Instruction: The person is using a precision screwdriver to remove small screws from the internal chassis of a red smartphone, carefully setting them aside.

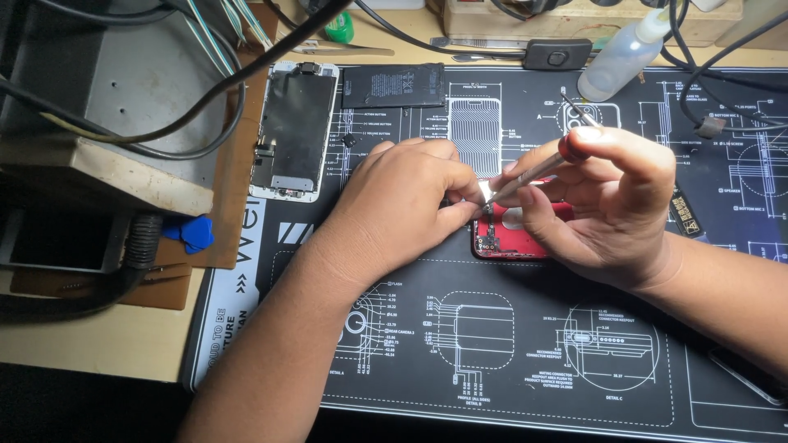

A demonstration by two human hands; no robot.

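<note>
I see the black work mat [525,353] under everything. Near its middle lies the red phone [519,234]. My left hand [402,205] rests on the phone's left side, fingertips pinched together at its top edge. My right hand [607,197], over the phone's right side, pinches a screwdriver [533,171], tip down on the phone.
</note>
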